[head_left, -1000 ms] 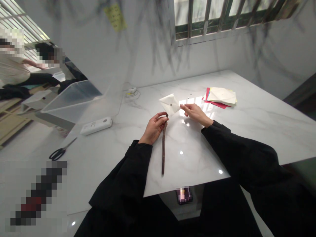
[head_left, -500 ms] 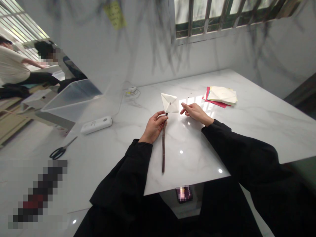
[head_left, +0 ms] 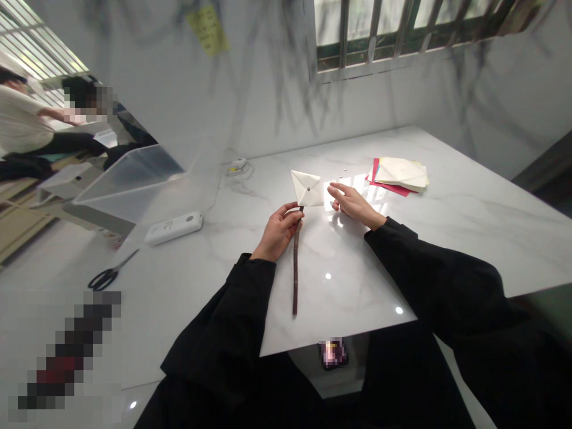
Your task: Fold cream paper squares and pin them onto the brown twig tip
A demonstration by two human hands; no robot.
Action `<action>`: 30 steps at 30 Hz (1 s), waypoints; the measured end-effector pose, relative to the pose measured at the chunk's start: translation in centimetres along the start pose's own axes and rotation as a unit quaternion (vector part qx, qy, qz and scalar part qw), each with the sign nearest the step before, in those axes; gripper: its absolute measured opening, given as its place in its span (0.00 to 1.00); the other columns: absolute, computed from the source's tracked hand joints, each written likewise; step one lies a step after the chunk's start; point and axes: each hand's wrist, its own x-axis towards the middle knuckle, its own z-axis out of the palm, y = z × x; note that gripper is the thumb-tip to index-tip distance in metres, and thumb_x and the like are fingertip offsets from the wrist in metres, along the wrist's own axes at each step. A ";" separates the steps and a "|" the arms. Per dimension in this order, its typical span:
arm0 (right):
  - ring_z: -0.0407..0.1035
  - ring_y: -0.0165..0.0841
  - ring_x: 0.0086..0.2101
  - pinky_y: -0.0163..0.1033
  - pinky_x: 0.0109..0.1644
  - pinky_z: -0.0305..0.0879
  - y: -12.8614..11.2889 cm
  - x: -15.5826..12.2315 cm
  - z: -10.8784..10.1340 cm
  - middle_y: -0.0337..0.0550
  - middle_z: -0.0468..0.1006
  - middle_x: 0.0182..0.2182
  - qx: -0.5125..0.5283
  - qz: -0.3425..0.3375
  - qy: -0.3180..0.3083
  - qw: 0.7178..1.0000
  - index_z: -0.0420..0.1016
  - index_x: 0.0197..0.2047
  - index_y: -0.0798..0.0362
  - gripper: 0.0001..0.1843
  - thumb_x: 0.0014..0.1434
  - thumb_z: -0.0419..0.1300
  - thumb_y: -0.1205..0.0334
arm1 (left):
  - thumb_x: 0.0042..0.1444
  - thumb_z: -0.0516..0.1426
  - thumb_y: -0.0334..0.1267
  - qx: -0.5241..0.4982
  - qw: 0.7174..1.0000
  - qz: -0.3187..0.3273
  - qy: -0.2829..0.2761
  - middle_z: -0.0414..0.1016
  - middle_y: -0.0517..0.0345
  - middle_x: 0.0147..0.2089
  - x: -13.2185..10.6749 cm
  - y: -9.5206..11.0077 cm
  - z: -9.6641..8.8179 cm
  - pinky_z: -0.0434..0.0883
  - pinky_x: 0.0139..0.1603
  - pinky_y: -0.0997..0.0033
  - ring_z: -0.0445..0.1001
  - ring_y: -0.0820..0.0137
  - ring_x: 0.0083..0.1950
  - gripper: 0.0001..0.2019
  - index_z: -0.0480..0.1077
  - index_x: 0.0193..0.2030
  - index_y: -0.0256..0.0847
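- A cream-white pinwheel of folded paper is held over a white, grey-veined table, at the top of a slender dark-brown stick; a small round pin head is seen at its centre.
- By its look, the shaping is largely done: the corners are drawn inward and the middle appears pinned. Whether the stick is firmly joined behind, or the paper can spin, is not shown, so it cannot be judged whether any fastening is left.
- The stick is gripped near its upper end, just below the paper, by the left hand, with thumb and fingers closed in a pinch; its lower length is pointed toward the table's near edge.
- The right hand is poised just beside the pinwheel, apart from it, fingers half curled and loosely spread, with nothing seen in its grasp.
- Beyond that hand, tiny shiny bits are scattered near a loose stack of cream, red and yellow paper sheets, laid flat.
- To the left, a white oblong device is set down, with black-handled scissors placed nearer the camera.
- Farther off, a translucent plastic bin is seen, and a person in a pale top is pictured in the background.
- Above, a barred window is set in the wall.
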 end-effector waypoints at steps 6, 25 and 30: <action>0.50 0.25 0.20 0.37 0.27 0.46 -0.6 -0.4 0.3 0.36 0.63 0.19 0.018 0.037 -0.127 0.991 0.83 0.33 0.59 0.40 0.70 0.54 0.28 | 0.48 0.74 0.40 0.018 1.000 -0.004 0.001 0.80 0.58 0.40 0.0 0.0 -0.1 0.73 0.43 0.73 0.75 0.74 0.38 0.25 0.76 0.52 0.39; 0.49 0.26 0.21 0.37 0.28 0.45 0.2 -0.1 0.3 0.34 0.61 0.20 0.024 0.021 -0.075 0.997 0.83 0.36 0.58 0.36 0.68 0.58 0.29 | 0.49 0.73 0.40 0.022 1.000 -0.001 -0.004 0.80 0.57 0.39 -0.1 0.2 0.1 0.73 0.42 0.73 0.74 0.75 0.36 0.23 0.77 0.51 0.39; 0.49 0.25 0.21 0.36 0.28 0.44 0.2 -0.1 0.2 0.34 0.62 0.21 0.023 0.018 -0.080 0.996 0.83 0.38 0.58 0.35 0.68 0.59 0.31 | 0.48 0.74 0.39 0.018 1.000 -0.002 -0.005 0.80 0.58 0.39 -0.1 0.3 0.2 0.72 0.41 0.74 0.73 0.76 0.35 0.24 0.77 0.51 0.39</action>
